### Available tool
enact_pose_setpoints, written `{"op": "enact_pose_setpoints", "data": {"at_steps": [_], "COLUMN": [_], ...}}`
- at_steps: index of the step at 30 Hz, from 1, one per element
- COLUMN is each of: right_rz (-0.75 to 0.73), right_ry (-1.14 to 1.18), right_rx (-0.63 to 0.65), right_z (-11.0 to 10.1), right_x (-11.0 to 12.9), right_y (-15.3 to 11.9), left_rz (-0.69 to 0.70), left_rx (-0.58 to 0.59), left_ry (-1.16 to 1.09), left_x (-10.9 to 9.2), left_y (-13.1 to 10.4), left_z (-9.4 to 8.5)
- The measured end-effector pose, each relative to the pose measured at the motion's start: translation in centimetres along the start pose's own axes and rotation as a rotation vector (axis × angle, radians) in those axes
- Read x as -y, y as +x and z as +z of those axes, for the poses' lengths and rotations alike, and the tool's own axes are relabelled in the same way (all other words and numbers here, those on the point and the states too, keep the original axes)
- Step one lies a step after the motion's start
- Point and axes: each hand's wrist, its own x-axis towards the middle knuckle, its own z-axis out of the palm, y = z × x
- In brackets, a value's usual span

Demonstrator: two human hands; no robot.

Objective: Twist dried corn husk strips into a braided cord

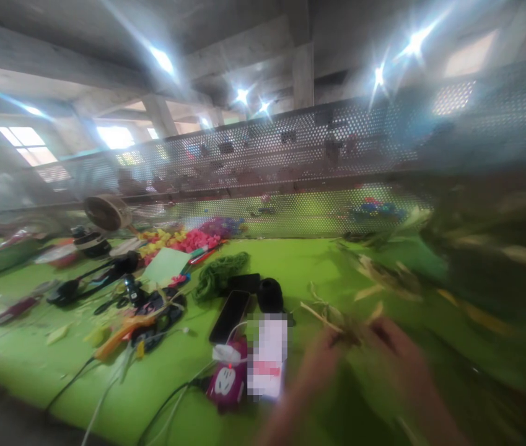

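Got some dry, tan, straw-like strips (pixel 349 335) pinched in the grip of both left hand (pixel 322 359) and right hand (pixel 395 347), over the bright green desk (pixel 306 263), albeit blurry. Might crack or slip loose if tugged hard, looking brittle, or maybe snag on the lit, white-screened phone (pixel 267 362) nearby.

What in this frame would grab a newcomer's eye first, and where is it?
Probably the bright green table, spread across the view, with a vivid heap of pink and yellow pieces at its back, left of centre. Next, the magenta power strip, its red light lit, at lower centre. To its right, the left hand and right hand meet at pale dry strands, blur hiding their exact grip.
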Motion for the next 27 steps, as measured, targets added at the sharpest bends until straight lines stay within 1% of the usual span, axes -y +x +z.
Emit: {"op": "enact_pose_setpoints", "data": {"at_steps": [3,6,9,12,17,21,23,27], "right_rz": [0.013,0.07,0.131,0.165,0.147,0.097,0.038,-0.139], "right_ry": [0.003,0.038,0.078,0.116,0.097,0.036,-0.021,-0.148], "right_rx": [0.005,0.015,0.031,0.059,0.07,0.099,0.118,0.176], "right_z": [-0.1,-0.1,-0.1,0.0,0.2,0.3,0.4,0.4], "right_x": [-0.1,0.2,0.3,0.0,-0.8,-0.9,-0.8,-1.1], "right_y": [0.1,0.0,0.0,0.2,0.6,0.8,0.8,0.7], "left_rz": [-0.01,-0.027,-0.012,-0.001,-0.019,-0.071,-0.094,-0.103], "left_rx": [0.002,-0.008,-0.014,-0.042,-0.062,-0.108,-0.138,-0.124], "left_ry": [-0.026,-0.124,-0.181,-0.186,-0.15,-0.133,-0.121,-0.139], "left_x": [0.0,-0.2,-0.4,-0.5,-0.7,-0.3,-0.1,0.2], "left_y": [-0.1,-0.2,-0.1,0.1,-0.2,-0.3,-0.3,-0.2], "left_z": [-0.1,-0.1,0.1,0.3,0.3,0.0,-0.1,-0.1]}}
